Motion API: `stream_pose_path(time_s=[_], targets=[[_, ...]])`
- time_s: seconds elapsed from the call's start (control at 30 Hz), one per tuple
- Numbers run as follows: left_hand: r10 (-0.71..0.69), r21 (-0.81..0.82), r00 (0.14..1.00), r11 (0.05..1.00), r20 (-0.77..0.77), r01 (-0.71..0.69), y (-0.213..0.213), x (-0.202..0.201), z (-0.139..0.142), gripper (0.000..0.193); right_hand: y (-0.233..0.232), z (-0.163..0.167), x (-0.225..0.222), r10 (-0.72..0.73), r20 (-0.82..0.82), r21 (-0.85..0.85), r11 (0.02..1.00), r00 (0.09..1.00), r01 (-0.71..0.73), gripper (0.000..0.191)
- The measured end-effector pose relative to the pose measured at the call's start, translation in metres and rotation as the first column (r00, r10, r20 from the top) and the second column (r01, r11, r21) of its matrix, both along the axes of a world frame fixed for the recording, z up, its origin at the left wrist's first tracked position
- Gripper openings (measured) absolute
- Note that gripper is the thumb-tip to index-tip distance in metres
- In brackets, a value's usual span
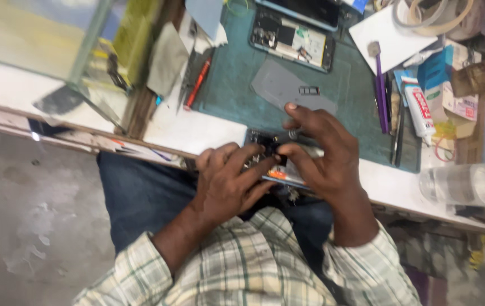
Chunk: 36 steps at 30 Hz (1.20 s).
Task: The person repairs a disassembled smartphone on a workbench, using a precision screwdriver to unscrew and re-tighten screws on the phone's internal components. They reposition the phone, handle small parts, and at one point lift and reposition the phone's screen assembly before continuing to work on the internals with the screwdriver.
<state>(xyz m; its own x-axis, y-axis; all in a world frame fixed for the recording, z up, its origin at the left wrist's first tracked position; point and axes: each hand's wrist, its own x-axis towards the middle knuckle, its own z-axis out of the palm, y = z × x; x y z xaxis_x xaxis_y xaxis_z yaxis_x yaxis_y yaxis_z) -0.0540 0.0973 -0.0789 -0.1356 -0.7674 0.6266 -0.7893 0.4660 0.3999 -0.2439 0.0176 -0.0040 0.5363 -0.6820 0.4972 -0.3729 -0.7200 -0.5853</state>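
Both hands work on an opened phone at the near edge of the white surface, just over the person's lap. The left hand covers the phone's left part, fingers curled down and closed onto its dark frame. The right hand grips the right part; thumb and forefinger pinch together near the phone's top edge, and the other fingers spread out, one fingertip reaching onto the green mat. Whether a small tool sits in that pinch, cannot tell — blurred. An orange bit and a pale strip show on the phone between the hands.

Further back on the mat lies a grey back cover with a camera cutout, just beyond the right hand. Behind it is a second open phone, its innards exposed, and another dark device at the top edge. A red pen lies at the mat's left border. To the right are a purple-handled brush, a white glue tube, a blue box and tape rolls. A clear plastic bottle lies on its side at the far right. The person wears a plaid shirt and dark trousers.
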Motion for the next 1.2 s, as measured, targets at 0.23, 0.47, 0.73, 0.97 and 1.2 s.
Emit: stream_pose_path(time_s=[0.23,0.47,0.73,0.97,1.2], targets=[[-0.005,0.025,1.000,1.000,0.026,0.005,-0.001,0.002,0.004,0.045,-0.004,0.001,0.011,-0.236,-0.005,0.177,0.956,0.972,0.233,0.059],[0.020,-0.007,0.999,1.000,0.024,-0.020,-0.002,0.001,0.003,0.044,-0.002,-0.001,0.007,-0.057,0.043,0.038,0.998,0.997,0.056,0.051],[0.010,0.019,0.999,1.000,0.047,-0.011,-0.002,0.001,-0.002,0.044,-0.007,-0.010,0.006,-0.140,0.033,0.138,0.981,0.990,0.134,0.057],[0.013,0.023,0.998,1.000,0.064,-0.014,-0.002,0.000,-0.003,0.041,-0.006,-0.013,0.004,-0.053,0.004,0.225,0.973,0.999,0.051,0.056],[0.024,0.001,0.997,1.000,0.070,-0.024,0.000,0.000,-0.002,0.040,0.000,-0.004,0.005,0.063,0.055,0.136,0.988,0.997,-0.070,0.050]])
